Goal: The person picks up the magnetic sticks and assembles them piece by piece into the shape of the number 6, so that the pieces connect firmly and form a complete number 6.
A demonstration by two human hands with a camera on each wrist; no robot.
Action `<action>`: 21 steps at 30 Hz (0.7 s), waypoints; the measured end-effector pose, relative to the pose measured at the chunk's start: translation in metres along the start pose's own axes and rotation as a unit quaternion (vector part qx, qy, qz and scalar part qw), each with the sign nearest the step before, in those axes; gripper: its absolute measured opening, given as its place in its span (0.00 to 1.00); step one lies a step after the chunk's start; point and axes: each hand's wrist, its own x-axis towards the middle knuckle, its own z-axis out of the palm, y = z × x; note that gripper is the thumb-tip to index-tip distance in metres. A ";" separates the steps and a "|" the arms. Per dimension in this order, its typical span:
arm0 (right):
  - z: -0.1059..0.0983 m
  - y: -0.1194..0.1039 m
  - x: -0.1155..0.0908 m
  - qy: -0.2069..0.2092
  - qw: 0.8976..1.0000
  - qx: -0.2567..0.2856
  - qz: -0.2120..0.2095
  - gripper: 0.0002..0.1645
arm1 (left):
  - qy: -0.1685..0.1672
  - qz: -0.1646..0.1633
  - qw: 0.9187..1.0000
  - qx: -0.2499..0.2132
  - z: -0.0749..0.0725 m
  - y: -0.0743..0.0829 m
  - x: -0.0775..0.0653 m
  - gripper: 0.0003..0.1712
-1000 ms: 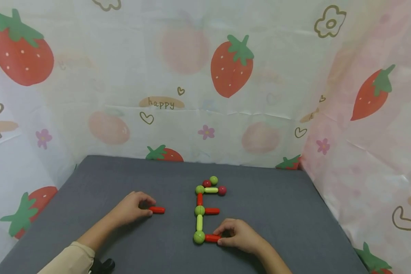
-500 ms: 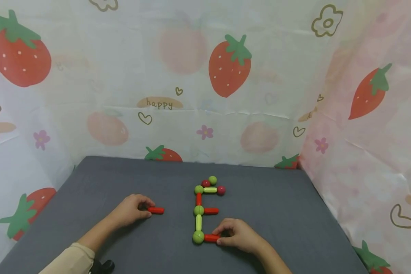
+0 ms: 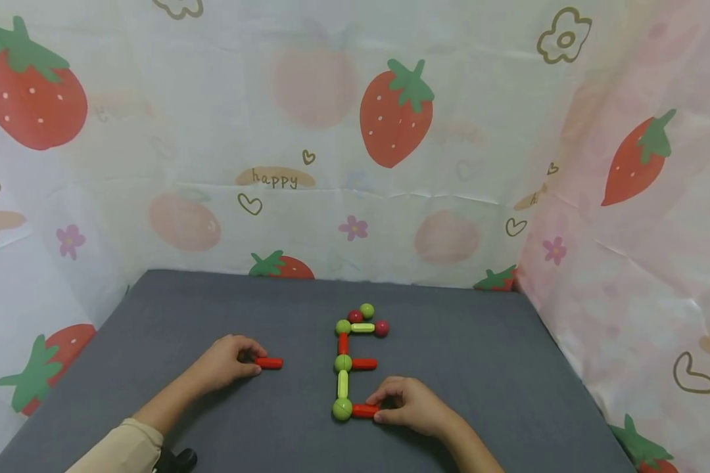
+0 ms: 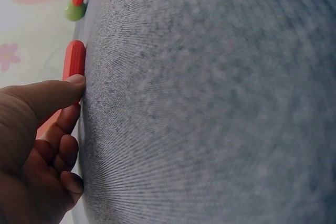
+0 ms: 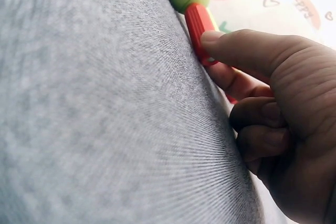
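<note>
My left hand pinches a short red rod between thumb and fingers, close to the cloth and left of the built shape. With my right hand I pinch the outer end of another red rod, whose inner end meets the lowest green ball. From that ball a yellow-green rod leads up to a middle green ball, where a red rod points right. Higher up, a red rod joins the top green ball, and a yellow-green rod ends at a dark red ball.
Behind the top of the shape sit a dark red ball and a green ball. A grey cloth covers the table. Strawberry-print sheets hang at the back and both sides. A black object lies by the left sleeve.
The left hand and its red rod have shifted very slightly. The right hand keeps its pinch on the lower rod, and the view has drifted a little.
</note>
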 end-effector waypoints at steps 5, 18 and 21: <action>0.000 0.001 0.000 0.000 1.000 0.001 -0.002 0.12 | -0.001 0.000 1.000 0.000 0.000 -0.001 0.001 0.13; 0.000 0.001 0.000 -0.002 1.000 0.002 0.006 0.12 | -0.004 -0.003 1.000 -0.002 0.000 0.000 0.001 0.12; -0.001 0.001 0.000 -0.003 1.000 0.001 0.001 0.12 | -0.004 -0.006 1.000 -0.003 0.000 0.000 0.001 0.13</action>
